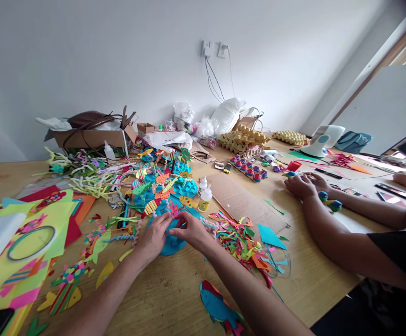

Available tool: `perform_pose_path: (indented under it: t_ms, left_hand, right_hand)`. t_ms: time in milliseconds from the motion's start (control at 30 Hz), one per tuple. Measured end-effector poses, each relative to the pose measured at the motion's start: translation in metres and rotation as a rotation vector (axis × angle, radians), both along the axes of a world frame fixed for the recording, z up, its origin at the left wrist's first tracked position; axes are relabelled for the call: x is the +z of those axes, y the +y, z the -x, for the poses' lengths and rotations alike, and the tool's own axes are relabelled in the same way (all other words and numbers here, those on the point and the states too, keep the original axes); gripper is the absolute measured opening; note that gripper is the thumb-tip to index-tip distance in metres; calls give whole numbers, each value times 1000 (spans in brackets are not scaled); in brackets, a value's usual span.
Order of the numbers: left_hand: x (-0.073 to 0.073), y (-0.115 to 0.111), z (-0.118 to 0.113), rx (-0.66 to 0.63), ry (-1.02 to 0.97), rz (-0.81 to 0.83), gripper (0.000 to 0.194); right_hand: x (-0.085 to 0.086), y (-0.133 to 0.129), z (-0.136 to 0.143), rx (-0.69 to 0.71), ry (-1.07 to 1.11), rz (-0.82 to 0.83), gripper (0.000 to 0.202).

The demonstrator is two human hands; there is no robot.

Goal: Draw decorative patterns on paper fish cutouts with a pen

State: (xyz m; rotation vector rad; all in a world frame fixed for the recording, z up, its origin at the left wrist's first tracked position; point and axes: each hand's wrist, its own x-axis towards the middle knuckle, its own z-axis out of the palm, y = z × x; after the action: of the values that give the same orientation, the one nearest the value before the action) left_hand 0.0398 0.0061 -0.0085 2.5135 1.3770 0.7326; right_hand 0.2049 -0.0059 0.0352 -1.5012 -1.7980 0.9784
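Observation:
In the middle of the head view, my left hand (156, 235) and my right hand (191, 228) meet over a blue-painted base (173, 245). Fingertips of both hands are drawn together close to a pink twisted pipe cleaner (168, 205); what they pinch is too small to make out. Just beyond my fingers, several colourful paper fish (153, 206) stand up from blue painted pieces (185, 187). Two small glue bottles (205, 199) stand to the right of the fish. Nearer me lies a blue paper fish (218, 303), to the right of my right forearm.
Coloured paper sheets (61, 217) and a tape roll (31, 242) lie left. Paper scraps (250, 238) and flat cardboard (248, 196) are right. Pipe cleaners (94, 182) pile up behind. A co-worker's hands (302, 185) work at right, near a painted egg carton (248, 168).

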Motion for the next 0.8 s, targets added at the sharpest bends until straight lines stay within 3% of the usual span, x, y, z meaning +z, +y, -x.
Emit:
perform_pose_path:
  t_ms: [167, 300, 500, 800]
  left_hand:
    - [6, -7, -2, 3, 12, 8, 51]
    - [10, -10, -4, -13, 34, 26, 55]
    - [11, -18, 7, 41, 74, 44, 52]
    - [1, -19, 22, 42, 144, 111, 46]
  right_hand:
    - [3, 8, 15, -175, -83, -65, 19]
    - [3, 19, 25, -211, -126, -83, 12]
    - [5, 23, 27, -145, -173, -121, 3]
    - [26, 26, 26, 17, -337, -178, 3]
